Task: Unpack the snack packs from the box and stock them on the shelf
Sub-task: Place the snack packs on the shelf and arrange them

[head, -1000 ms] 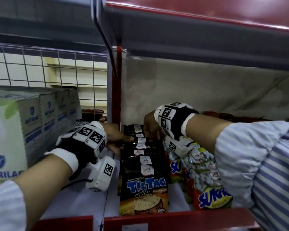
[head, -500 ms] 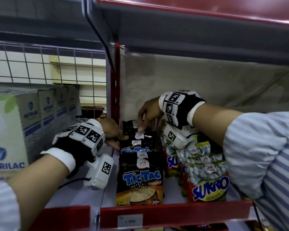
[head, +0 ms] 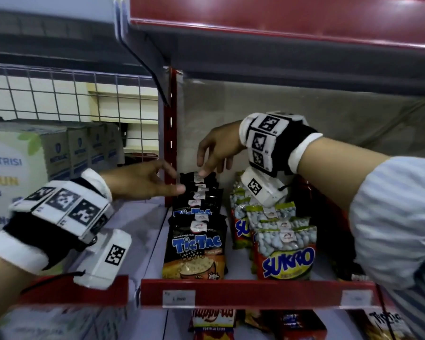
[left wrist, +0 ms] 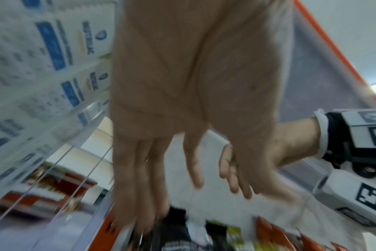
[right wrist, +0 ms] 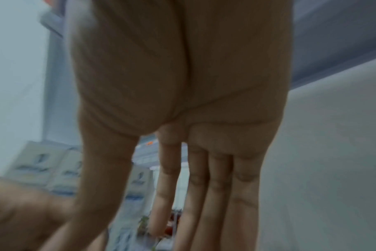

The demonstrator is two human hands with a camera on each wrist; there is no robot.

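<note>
- Both hands reach into the shelf bay with their grip loose and holding nothing. The left hand (head: 142, 181) lies flat with fingers extended, its fingertips at the left edge of the dark pack row; the left wrist view shows the palm (left wrist: 189, 95) spread with straight fingers.
- Right hand (head: 217, 148) hangs above the back of the same row, fingers spread and pointing down, one fingertip touching the top of a rear pack. In the right wrist view its fingers (right wrist: 206, 186) are straight and close together.
- TicTac packs (head: 195, 244) are glossy black foil pouches with blue lettering, an orange lower band and a small white round seal near the crimped top. They stand upright in a single file running front to back on the shelf (head: 255, 294), whose front edge is a red metal lip carrying white price tags.
- Sukro packs (head: 284, 251) stand just beside them on the right: shiny bags printed with pale coated nuts, red and green trim, blue logo.
- Nutrilac cartons (head: 35, 155), matte cardboard, sit in the neighbouring bay in front of a wire grid (head: 71, 94).
- Rear packs show only their top edges; the wrist-worn camera unit covers part of the Sukro row. Both wrist views are blurred, and the packs there are smeared streaks. The price tag print is unreadable.
</note>
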